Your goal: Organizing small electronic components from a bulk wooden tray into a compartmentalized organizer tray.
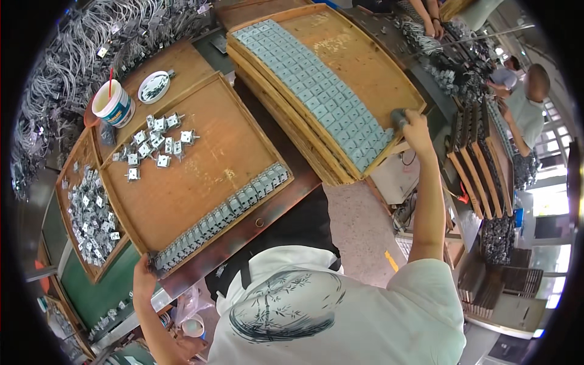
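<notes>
My right hand [417, 128] is closed round a small dark grey block [399, 117] at the near right edge of the upper wooden tray [365, 55]. Pale metal housings [310, 79] stand in tight rows along that tray's left side. At the near left corner of the other wooden tray [201, 146], my left hand [144, 275] has its fingers closed around something dark that is mostly hidden. Beside it begins a single row of metal housings [225, 213] along the tray's near edge. Loose housings [158, 140] lie heaped toward that tray's far left.
A white tub [114, 108] with a red stick and a white dish of small dark pieces [154, 87] stand beyond the left tray. A side tray of loose parts [92, 213] sits at left. Cabled parts [67, 79] pile up behind. Other people [528, 97] work at right.
</notes>
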`<state>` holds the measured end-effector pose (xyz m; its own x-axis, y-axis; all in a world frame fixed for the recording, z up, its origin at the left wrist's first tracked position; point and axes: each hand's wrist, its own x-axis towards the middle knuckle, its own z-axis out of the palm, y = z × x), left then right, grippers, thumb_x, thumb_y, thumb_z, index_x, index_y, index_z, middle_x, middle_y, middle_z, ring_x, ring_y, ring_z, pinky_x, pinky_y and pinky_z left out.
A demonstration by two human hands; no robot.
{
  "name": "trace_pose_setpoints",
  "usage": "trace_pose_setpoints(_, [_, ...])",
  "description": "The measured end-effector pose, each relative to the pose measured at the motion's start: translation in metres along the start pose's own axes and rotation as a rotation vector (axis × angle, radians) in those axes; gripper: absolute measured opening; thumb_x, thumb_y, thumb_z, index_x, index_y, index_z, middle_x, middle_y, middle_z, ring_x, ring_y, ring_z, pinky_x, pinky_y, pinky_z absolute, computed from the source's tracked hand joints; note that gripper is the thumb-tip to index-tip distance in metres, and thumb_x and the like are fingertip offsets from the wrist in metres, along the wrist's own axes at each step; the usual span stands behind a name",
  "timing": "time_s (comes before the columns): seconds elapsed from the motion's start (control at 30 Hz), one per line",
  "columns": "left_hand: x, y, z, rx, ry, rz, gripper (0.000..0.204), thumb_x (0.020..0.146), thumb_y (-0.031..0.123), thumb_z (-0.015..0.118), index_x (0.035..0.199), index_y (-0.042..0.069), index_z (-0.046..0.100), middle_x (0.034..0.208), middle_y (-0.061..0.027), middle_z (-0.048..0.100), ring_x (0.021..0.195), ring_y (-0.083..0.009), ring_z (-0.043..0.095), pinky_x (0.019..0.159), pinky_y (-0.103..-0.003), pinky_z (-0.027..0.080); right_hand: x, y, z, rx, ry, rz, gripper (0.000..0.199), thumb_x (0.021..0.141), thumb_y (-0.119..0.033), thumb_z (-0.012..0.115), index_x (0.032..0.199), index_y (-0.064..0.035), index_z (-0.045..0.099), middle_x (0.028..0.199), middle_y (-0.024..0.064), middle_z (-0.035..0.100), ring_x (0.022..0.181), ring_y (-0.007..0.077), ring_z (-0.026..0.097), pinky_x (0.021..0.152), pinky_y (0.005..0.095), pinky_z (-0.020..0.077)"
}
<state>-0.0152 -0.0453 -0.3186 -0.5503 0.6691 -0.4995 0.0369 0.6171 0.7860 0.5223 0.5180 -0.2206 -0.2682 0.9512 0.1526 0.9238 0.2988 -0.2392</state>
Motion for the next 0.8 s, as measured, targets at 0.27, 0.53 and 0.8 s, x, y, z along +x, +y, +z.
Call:
trace_pose_setpoints(0.27, [-0.048, 0.048, 0.027, 0.497, 0.287, 0.086, 0.044, 0.075, -0.003, 0.055, 0.119, 0.003, 0.059, 0.111, -0.0219, 0.058, 0.107, -0.0455, 0.054, 0.089, -0.042, 0.046, -0.023, 0.026, -0.008, 0.078, -0.106, -0.182, 0.037, 0.088, -0.018, 0.060, 0.119, 0.0012, 0.064, 0.119, 0.0165, 0.061, 0.111, 0.0283, 0.056, 0.099, 0.0387, 0.0423])
trace_pose_setpoints(0.53, [-0.076, -0.038, -0.039, 0.704, 0.773, -0.604, 0.042, 0.083, 0.028, 0.061, 0.121, 0.009, 0.060, 0.104, -0.0206, 0.069, 0.098, -0.0403, 0.065, 0.083, -0.049, 0.051, 0.003, 0.061, 0.018, 0.061, -0.181, -0.221, 0.040, 0.095, -0.017, 0.053, 0.132, -0.0014, 0.054, 0.113, 0.0122, 0.063, 0.095, 0.0229, 0.058, 0.085, 0.0335, 0.0442])
trace_pose_setpoints(0.8, [-0.068, -0.126, -0.034, 0.572, 0.891, -0.665, 0.043, 0.086, 0.032, 0.061, 0.119, 0.004, 0.059, 0.102, -0.0184, 0.071, 0.096, -0.0346, 0.068, 0.082, -0.044, 0.052, -0.018, -0.008, -0.005, 0.681, 0.037, -0.016, 0.047, 0.099, -0.021, 0.054, 0.141, -0.0023, 0.045, 0.129, 0.0111, 0.057, 0.116, 0.0230, 0.056, 0.098, 0.0354, 0.0445])
